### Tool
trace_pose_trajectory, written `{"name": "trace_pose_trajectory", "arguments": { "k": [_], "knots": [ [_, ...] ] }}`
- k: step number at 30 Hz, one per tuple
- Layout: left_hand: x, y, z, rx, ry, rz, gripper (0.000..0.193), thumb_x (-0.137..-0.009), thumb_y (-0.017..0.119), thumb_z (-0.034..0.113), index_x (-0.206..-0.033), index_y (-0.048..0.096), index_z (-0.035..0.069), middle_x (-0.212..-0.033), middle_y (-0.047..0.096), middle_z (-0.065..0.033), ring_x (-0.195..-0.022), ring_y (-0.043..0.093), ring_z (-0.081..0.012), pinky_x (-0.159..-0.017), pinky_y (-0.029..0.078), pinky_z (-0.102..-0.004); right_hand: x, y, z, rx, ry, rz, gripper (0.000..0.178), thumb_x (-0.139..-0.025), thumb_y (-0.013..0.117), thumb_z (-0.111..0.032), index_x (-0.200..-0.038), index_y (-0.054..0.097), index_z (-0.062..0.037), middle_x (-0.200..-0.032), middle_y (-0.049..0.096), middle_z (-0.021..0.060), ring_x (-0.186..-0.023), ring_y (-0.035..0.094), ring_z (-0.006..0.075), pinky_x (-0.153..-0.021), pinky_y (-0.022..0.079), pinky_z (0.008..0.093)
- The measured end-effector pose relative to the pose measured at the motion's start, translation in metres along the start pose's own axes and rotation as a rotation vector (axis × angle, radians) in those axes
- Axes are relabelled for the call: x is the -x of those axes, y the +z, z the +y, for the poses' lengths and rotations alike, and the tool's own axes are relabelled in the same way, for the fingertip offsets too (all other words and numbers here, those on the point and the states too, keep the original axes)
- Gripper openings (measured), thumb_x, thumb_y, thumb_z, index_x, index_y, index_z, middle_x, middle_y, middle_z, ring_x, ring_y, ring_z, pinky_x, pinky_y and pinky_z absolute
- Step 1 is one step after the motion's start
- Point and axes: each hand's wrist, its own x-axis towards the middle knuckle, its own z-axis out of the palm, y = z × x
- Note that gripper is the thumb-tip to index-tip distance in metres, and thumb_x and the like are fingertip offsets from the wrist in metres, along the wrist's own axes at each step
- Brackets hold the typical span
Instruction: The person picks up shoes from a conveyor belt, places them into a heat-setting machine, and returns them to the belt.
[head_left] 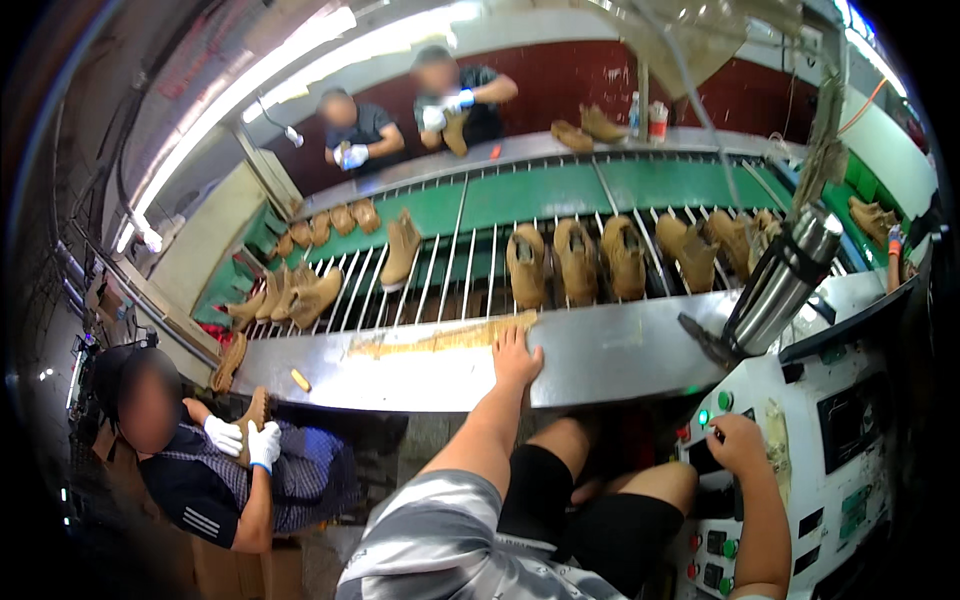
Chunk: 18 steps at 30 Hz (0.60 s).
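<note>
My left hand (516,358) lies flat, fingers spread, on the steel ledge (620,355) in front of a conveyor. It holds nothing. Just beyond it several tan suede boots (577,260) stand on the conveyor's metal rods (455,260). My right hand (736,445) rests on the white control panel (800,430) at the right, fingers curled over a dark control below the green buttons (724,400). My bare knees and black shorts are below the ledge.
A steel flask (785,280) stands tilted at the right of the ledge. A seated person in white gloves (262,442) holds a boot at lower left. Two gloved people (440,110) work across the green belt (540,195). More boots (300,295) lie at the left.
</note>
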Motion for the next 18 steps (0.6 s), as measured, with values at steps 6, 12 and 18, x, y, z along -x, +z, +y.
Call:
{"name": "trace_pose_trajectory", "arguments": {
  "k": [6,12,18],
  "knots": [
    [0.018,-0.018,0.001,-0.083,-0.044,-0.063,0.089,-0.082,0.057,0.055,-0.147,0.033,-0.001,-0.152,0.033,-0.0226,-0.143,0.025,-0.0392,-0.118,0.015,-0.0494,-0.002,0.002,-0.002,-0.045,0.001,-0.046,0.019,-0.078,0.069,-0.022,-0.085,0.069,-0.0053,-0.079,0.066,0.012,-0.076,0.065,0.0309,-0.069,0.051,0.0401],
    [0.056,-0.013,0.002,-0.066,-0.07,0.007,0.083,-0.08,0.06,0.052,-0.139,0.041,-0.004,-0.147,0.037,-0.0238,-0.138,0.031,-0.038,-0.114,0.022,-0.0494,0.0,-0.002,-0.004,-0.109,0.038,-0.115,0.02,-0.078,0.07,-0.02,-0.091,0.069,-0.0048,-0.087,0.067,0.012,-0.085,0.065,0.0303,-0.077,0.051,0.0401],
    [0.058,-0.024,0.017,-0.048,-0.068,0.077,0.064,-0.078,0.062,0.042,-0.125,0.053,-0.001,-0.13,0.051,-0.0197,-0.125,0.043,-0.0348,-0.107,0.03,-0.0469,0.008,-0.003,0.0,-0.058,0.029,-0.215,0.028,-0.078,0.071,-0.021,-0.1,0.069,-0.0052,-0.099,0.067,0.0132,-0.099,0.061,0.0324,-0.087,0.049,0.0406]
  ]
}}
